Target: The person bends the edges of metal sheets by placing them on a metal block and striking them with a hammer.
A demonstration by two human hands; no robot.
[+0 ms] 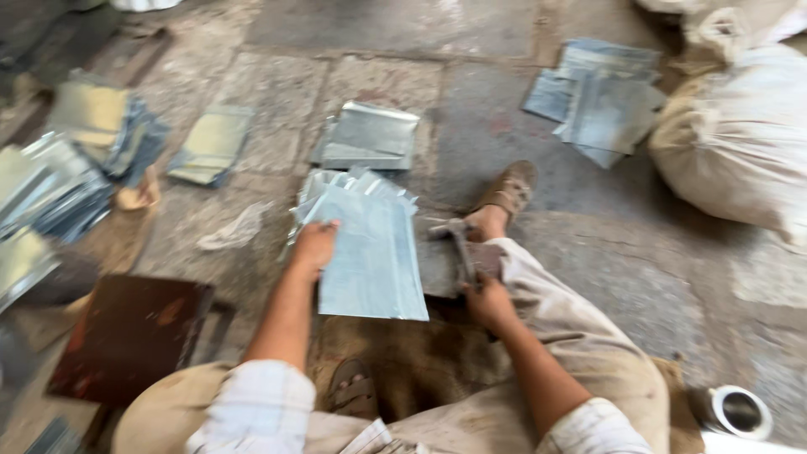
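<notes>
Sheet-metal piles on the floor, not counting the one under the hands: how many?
5: two overlapping stacks at far left, one small pile beside them, one at centre just beyond the hands' stack, one at upper right by the sacks. Blur may hide more.

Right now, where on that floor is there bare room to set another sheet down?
Bare floor lies between the folded sheets and the far-right stack, and also right of the bent leg, below the sack. The left side is crowded with sheet piles.

Sheet stack [366, 244] centre, before knees – hammer [461, 244] just right (bent sheets [367, 134] behind) – sacks [740, 143] far right.
</notes>
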